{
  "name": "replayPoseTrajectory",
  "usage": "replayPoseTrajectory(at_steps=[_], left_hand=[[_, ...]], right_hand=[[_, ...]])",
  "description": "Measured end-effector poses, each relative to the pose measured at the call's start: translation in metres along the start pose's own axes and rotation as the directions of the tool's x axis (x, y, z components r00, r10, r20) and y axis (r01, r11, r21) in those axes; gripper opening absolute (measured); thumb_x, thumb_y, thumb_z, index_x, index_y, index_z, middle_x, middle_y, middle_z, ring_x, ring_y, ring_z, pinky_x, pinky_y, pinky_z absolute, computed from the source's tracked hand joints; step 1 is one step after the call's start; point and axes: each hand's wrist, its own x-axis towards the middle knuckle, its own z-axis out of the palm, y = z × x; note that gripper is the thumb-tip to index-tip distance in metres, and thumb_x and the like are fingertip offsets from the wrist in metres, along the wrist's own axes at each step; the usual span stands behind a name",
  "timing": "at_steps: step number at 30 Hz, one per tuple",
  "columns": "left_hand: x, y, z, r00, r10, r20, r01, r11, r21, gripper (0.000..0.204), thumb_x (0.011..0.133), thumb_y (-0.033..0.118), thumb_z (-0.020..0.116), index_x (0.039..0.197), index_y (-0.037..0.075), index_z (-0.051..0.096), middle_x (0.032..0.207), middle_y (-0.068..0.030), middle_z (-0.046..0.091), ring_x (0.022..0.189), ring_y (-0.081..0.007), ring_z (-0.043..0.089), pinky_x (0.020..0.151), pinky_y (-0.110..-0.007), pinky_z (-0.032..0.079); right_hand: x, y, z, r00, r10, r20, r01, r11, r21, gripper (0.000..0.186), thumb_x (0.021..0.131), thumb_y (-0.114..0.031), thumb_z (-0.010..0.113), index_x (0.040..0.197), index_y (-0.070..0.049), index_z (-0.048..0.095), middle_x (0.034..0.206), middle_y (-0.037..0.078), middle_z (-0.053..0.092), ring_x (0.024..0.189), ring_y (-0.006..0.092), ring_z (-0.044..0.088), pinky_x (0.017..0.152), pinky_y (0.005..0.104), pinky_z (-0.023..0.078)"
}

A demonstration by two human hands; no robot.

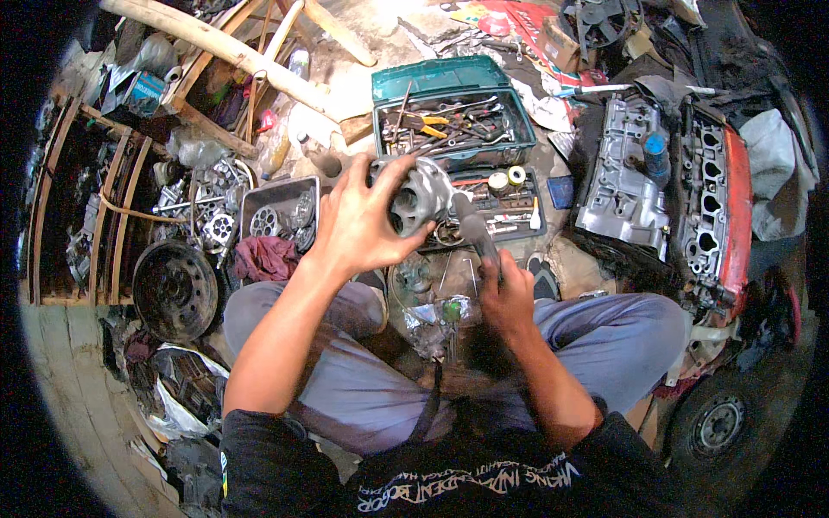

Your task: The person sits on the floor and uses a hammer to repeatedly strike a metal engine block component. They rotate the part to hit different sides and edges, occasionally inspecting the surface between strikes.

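Observation:
My left hand (pixel 350 220) is raised in the middle, its fingers and thumb wrapped round a grey cast metal housing (pixel 420 200). The housing is roundish, with openings in the side turned toward me. My right hand (pixel 508 298) is closed on a dark hammer-like tool (pixel 475 231), somewhat blurred. The thick upper end of this tool is close to the housing's right edge; whether they touch, I cannot tell. Beneath my hands, between my legs, a small metal part (pixel 413 274) and a crumpled silvery piece (pixel 429 318) lie on the floor.
Ahead stands a green toolbox (pixel 414 79) full of wrenches and pliers, with a socket tray (pixel 540 226) before it. A grey bin (pixel 250 203) of metal parts and a wheel rim (pixel 175 291) are left. Right are an engine cover (pixel 617 203), a cylinder head (pixel 710 186) and a tyre (pixel 682 423).

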Motion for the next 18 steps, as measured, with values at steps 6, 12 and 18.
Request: replayPoseTrajectory(at_steps=[6, 12, 18], left_hand=[[0.000, -0.004, 0.001, 0.999, -0.033, -0.005, 0.033, 0.998, 0.058, 0.081, 0.069, 0.045, 0.085, 0.140, 0.023, 0.052, 0.127, -0.0266, 0.050, 0.107, -0.0485, 0.062, 0.084, -0.057, 0.056], [-0.002, -0.001, 0.000, 0.998, 0.064, -0.011, -0.061, 0.975, 0.213, 0.081, 0.067, 0.041, 0.087, 0.138, 0.020, 0.055, 0.131, -0.0244, 0.051, 0.105, -0.0485, 0.064, 0.086, -0.055, 0.056], [-0.002, -0.003, 0.002, 1.000, 0.006, -0.030, -0.004, 0.997, 0.072, 0.081, 0.067, 0.040, 0.087, 0.138, 0.020, 0.054, 0.130, -0.0243, 0.050, 0.102, -0.0472, 0.065, 0.084, -0.053, 0.056]], right_hand=[[0.001, -0.006, -0.009, 0.959, -0.243, -0.148, 0.264, 0.953, 0.148, 0.020, 0.101, -0.017, 0.058, 0.103, 0.002, 0.059, 0.079, 0.020, 0.065, 0.060, 0.0396, 0.064, 0.055, 0.0451, 0.048], [0.003, 0.005, -0.001, 0.996, 0.064, 0.068, -0.060, 0.996, -0.066, 0.033, 0.097, -0.025, 0.066, 0.112, 0.003, 0.058, 0.078, 0.023, 0.067, 0.066, 0.0448, 0.066, 0.059, 0.0502, 0.050], [-0.004, 0.003, -0.007, 0.950, -0.294, -0.103, 0.306, 0.943, 0.129, 0.032, 0.099, -0.028, 0.064, 0.107, 0.002, 0.058, 0.077, 0.024, 0.066, 0.067, 0.0434, 0.067, 0.058, 0.0507, 0.050]])
